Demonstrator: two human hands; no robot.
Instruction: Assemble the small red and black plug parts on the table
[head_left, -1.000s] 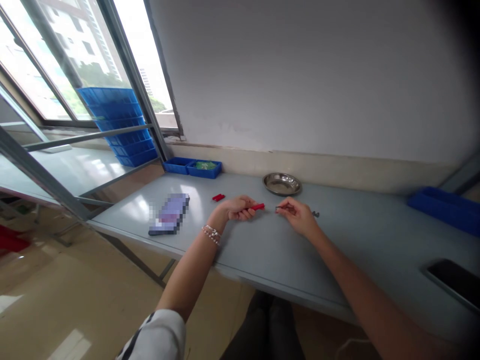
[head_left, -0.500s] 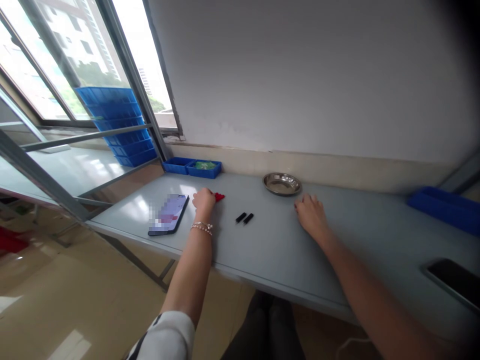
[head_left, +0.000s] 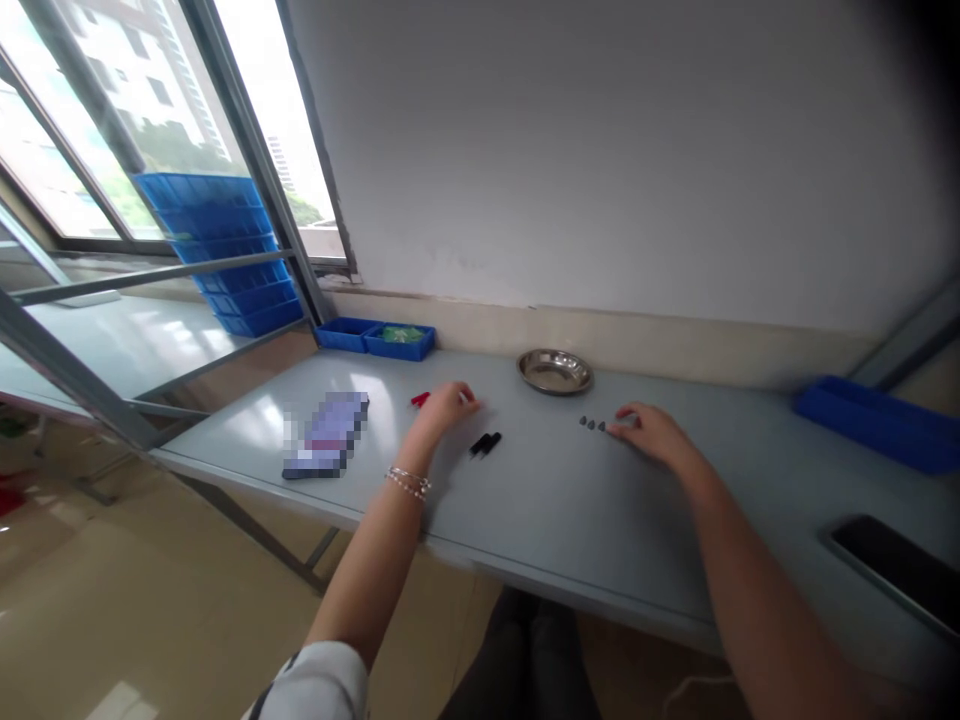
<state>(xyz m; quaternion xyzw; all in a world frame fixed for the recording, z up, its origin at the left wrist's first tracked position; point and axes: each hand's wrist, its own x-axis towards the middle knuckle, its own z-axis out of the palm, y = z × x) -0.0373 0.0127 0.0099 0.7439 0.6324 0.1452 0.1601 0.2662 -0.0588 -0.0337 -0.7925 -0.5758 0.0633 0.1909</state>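
My left hand is over the table between a red piece and two short black sticks that lie side by side. Its fingers are loosely bent and apart, with nothing visible in them. My right hand is at the right end of a short row of small dark cone-shaped pieces. The thumb and forefinger are apart, with the thumb tip close to the nearest cone; whether it touches is unclear. A round steel dish stands behind the cones.
On the left lies a phone with a blurred screen; another dark phone is at the right. Two small blue bins stand at the back left, one holding green packets. A long blue bin is at the back right. Stacked blue crates stand beyond the frame.
My left hand has moved right, away from the red piece. My right hand has shifted right and opened, and the small cones now show on the table beside it.
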